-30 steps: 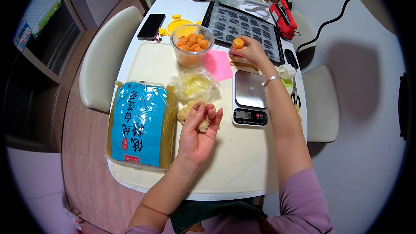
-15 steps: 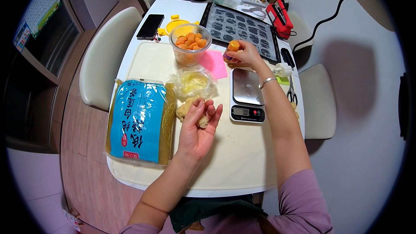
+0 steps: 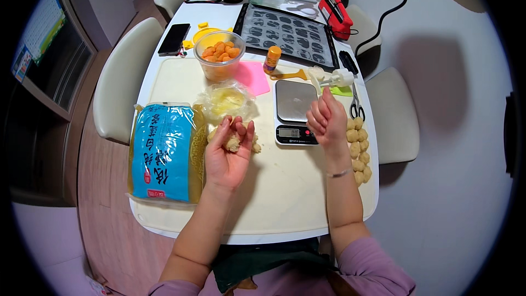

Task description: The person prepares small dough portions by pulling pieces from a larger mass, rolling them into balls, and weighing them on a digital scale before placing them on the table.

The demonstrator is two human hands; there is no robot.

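My left hand (image 3: 226,159) is palm up with its fingers loosely bent and apart, just over the lump of pale dough (image 3: 215,135). Part of that dough shows between thumb and fingers. Over the right edge of the digital kitchen scale (image 3: 296,101) is my right hand (image 3: 327,119), fingers curled in and thumb raised; the inside of its grip is hidden. Beyond the scale a small orange-capped bottle (image 3: 272,60) stands upright, near a yellow-handled utensil (image 3: 289,75). Crumpled clear plastic with something yellow inside (image 3: 227,101) sits past the dough.
A large blue-labelled bag (image 3: 164,153) lies at left. A clear tub of orange balls (image 3: 220,57) stands on the mat behind a pink sheet (image 3: 253,78). Dough balls (image 3: 359,148) line the right edge, near scissors (image 3: 356,104) and a white plunger press (image 3: 337,79). Behind is a baking tray (image 3: 290,33).
My right hand has let go of the orange-capped bottle, now standing on the mat, and has come back toward me beside the scale. My left hand stays by the dough. The view has shifted slightly.
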